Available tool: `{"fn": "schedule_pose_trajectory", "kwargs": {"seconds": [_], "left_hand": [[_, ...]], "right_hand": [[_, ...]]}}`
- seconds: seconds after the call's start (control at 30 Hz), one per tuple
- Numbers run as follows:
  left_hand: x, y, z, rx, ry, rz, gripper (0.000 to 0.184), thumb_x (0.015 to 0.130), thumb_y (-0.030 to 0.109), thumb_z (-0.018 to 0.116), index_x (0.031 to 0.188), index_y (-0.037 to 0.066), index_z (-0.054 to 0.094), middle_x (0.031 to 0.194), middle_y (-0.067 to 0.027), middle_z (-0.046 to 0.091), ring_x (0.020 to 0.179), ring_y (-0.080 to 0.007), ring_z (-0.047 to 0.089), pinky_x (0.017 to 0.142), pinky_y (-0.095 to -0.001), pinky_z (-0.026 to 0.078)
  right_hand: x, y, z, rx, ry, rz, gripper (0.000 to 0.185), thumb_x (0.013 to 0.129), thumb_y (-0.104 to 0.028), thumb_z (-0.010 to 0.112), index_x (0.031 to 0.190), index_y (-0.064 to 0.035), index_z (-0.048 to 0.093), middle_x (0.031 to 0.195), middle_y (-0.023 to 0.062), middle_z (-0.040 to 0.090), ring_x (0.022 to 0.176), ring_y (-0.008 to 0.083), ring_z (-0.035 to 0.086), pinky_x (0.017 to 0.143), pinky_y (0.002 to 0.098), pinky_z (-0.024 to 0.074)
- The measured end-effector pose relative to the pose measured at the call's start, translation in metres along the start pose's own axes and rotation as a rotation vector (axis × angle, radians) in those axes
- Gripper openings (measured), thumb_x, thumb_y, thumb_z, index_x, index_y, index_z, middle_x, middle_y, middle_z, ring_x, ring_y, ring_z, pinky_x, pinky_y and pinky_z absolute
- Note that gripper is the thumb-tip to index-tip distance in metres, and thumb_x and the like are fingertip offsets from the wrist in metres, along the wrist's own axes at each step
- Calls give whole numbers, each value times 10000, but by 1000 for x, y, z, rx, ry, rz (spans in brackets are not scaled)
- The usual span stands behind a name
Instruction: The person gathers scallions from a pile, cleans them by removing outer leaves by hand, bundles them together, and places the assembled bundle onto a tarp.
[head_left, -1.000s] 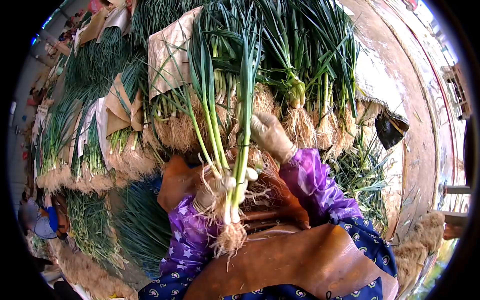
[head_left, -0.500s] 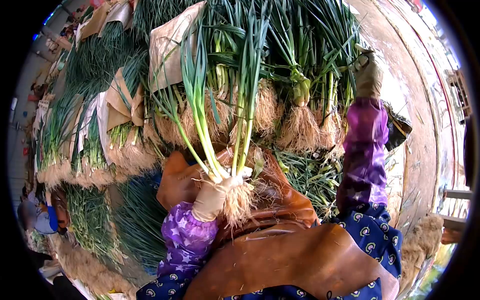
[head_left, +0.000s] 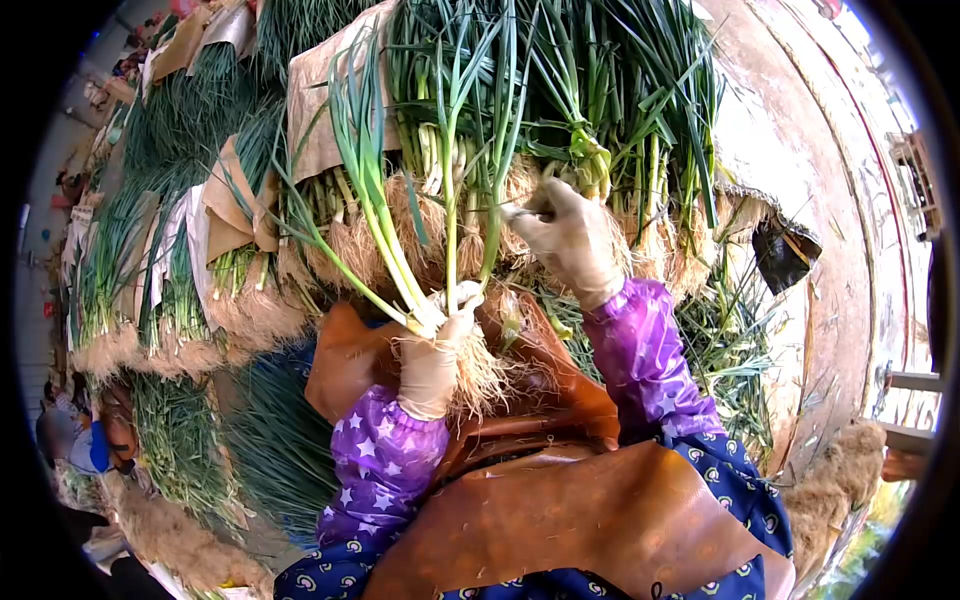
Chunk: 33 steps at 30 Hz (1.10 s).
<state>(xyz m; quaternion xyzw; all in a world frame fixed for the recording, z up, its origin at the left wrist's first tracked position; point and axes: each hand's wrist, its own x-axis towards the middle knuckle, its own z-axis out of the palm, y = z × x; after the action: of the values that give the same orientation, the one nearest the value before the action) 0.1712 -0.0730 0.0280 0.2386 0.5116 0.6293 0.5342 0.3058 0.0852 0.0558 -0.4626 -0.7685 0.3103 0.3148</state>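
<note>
Left hand [head_left: 430,370] closed round the pale bases of a few leeks [head_left: 388,230], roots spilling below, green leaves fanning upward. Right hand [head_left: 572,240], fingers curled narrow by the rightmost stalk; whether it pinches anything, can't tell. The leeks are up over the far edge of the brown apron [head_left: 560,520]. Beyond, rooted bundles [head_left: 610,80] in rows, brown paper [head_left: 325,110] between; bare floor [head_left: 840,190] right, another person [head_left: 75,440] far left.

Glossy, creased brown apron [head_left: 560,520] — smooth purple plastic sleeves [head_left: 640,335].
</note>
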Motion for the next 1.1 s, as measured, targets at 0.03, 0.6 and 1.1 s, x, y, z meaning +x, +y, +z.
{"fn": "schedule_pose_trajectory", "kwargs": {"seconds": [0.03, 0.6, 1.1], "left_hand": [[0, -3, 1, 113, 9, 56, 287, 851, 50, 563, 1124, -42, 573, 968, -111, 631, 747, -91, 571, 624, -211, 479], [21, 13, 1, 54, 200, -53, 220, 814, 9, 586, 1023, -40, 544, 793, -23, 582, 581, -78, 499, 494, -202, 426], [12, 0, 8, -158, 93, 59, 127, 826, -33, 581, 952, -28, 573, 936, -141, 636, 774, -170, 635, 664, -241, 541]], "right_hand": [[4, -17, -4, -217, -43, -169, 292, 808, -273, 683, 775, -22, 536, 561, 25, 541, 409, 91, 457, 339, 248, 437], [-50, -34, 24, 1230, -151, 464, 240, 938, -287, 484, 892, -70, 576, 684, -8, 535, 501, 86, 501, 395, 235, 398], [5, -25, 54, -505, -46, -248, 65, 820, -118, 622, 821, -59, 596, 769, 65, 635, 564, 145, 575, 491, 260, 485]]}}
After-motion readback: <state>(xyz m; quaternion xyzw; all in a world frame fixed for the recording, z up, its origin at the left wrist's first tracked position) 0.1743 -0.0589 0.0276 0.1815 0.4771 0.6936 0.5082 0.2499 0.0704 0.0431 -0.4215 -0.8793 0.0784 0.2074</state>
